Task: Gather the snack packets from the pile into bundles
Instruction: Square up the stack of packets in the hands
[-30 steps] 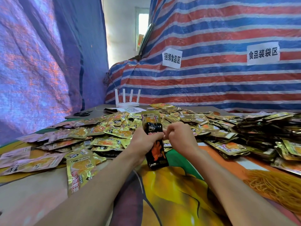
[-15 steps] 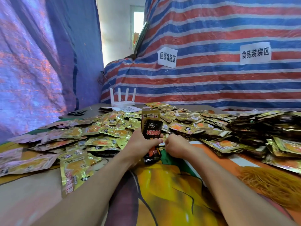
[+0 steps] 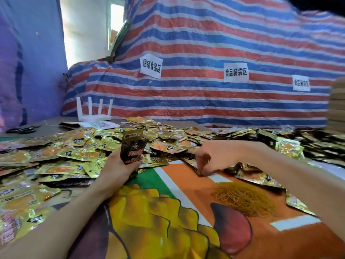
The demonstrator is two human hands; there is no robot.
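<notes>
At my nine o'clock the pile (image 3: pixel 74 152) of crinkled gold foil packets sprawls loose, so I judge most of the job is left. At eleven my left hand (image 3: pixel 119 166) is clamped round a thin upright stack (image 3: pixel 131 146) of glossy dark packets, unbanded. At one o'clock my right hand (image 3: pixel 210 157) curls its fingertips onto a flat packet (image 3: pixel 195 165) at the pile's edge; pinched or only touching, I cannot tell. At four lies a wiry tangle of yellow rubber bands (image 3: pixel 242 199).
</notes>
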